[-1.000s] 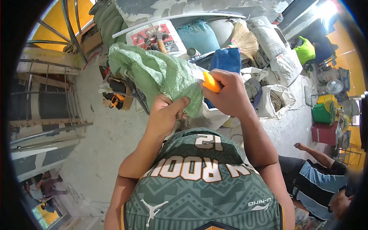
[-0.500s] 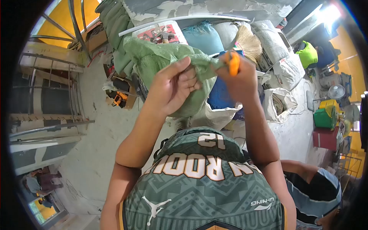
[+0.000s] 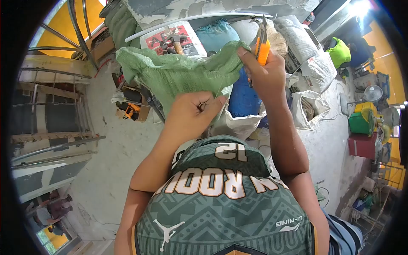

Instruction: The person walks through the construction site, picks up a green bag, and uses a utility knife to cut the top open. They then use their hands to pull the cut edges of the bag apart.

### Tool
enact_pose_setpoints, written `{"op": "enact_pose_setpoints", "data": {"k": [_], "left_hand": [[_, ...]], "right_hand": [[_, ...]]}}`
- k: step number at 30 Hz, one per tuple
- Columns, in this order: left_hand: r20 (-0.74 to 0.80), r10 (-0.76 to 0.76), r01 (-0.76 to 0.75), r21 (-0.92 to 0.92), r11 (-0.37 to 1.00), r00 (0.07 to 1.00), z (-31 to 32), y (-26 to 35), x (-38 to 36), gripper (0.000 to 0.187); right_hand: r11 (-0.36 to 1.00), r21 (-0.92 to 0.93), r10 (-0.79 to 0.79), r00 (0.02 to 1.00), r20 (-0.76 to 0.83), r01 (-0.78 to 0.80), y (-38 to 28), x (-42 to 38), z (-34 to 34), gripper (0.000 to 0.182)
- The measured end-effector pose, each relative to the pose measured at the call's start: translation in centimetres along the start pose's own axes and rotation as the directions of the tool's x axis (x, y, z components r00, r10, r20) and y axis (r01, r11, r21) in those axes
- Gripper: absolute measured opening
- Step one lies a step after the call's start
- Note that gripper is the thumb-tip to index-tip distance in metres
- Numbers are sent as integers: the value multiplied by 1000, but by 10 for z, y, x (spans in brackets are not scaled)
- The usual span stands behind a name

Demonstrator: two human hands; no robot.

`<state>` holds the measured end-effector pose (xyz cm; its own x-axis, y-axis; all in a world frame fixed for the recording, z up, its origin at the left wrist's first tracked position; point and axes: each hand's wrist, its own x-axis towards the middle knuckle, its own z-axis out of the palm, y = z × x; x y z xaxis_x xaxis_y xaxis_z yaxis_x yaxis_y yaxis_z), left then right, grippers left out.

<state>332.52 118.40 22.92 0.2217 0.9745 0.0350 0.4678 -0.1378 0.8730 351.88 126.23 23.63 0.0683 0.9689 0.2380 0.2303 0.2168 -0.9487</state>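
A green woven sack (image 3: pixel 182 76) is stretched out in front of me, its wavy rim towards the far side. My right hand (image 3: pixel 268 76) is closed round an orange-handled cutting tool (image 3: pixel 263 52) with a dark pointed tip directed away from me. The same hand pinches the sack's right corner between thumb and finger. Lower down, my left hand (image 3: pixel 193 112) is closed at the sack's near right edge, thumb pressed to the curled fingers. A thin strand seems to run up from its thumb; the fingers' exact hold is partly hidden.
Behind the sack stand a white-and-red container (image 3: pixel 193 40) with a hammer (image 3: pixel 176 44) on it, a teal sack (image 3: pixel 217 36) and a straw broom (image 3: pixel 276 42). A blue bundle (image 3: pixel 244 97) sits in an open white sack (image 3: pixel 238 126). Another open sack (image 3: pixel 310 108) stands right.
The bunched sack has been spread wide. My left hand has gone from half-open to closed and moved lower; my right hand has turned, bringing the tool's tip into view.
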Motion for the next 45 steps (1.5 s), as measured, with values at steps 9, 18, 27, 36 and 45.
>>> {"op": "enact_pose_setpoints", "data": {"k": [9, 18, 27, 36, 45], "left_hand": [[212, -263, 322, -329, 888, 941, -4, -19, 9, 53], [323, -121, 241, -364, 900, 939, 2, -7, 5, 60], [259, -119, 259, -619, 742, 959, 4, -14, 8, 58], [-214, 231, -248, -59, 967, 949, -23, 9, 36, 45], [-410, 331, -526, -632, 568, 850, 33, 47, 53, 30]], "right_hand": [[997, 73, -37, 999, -6, 38, -10, -8, 11, 25], [982, 181, 67, 996, -50, -57, 8, 8, 27, 28], [869, 452, 227, 974, -7, -200, 7, 24, 43, 26], [950, 303, 70, 997, 44, -80, -3, 47, 16, 21], [809, 527, 276, 960, 49, -259, -11, 33, 17, 17]]}}
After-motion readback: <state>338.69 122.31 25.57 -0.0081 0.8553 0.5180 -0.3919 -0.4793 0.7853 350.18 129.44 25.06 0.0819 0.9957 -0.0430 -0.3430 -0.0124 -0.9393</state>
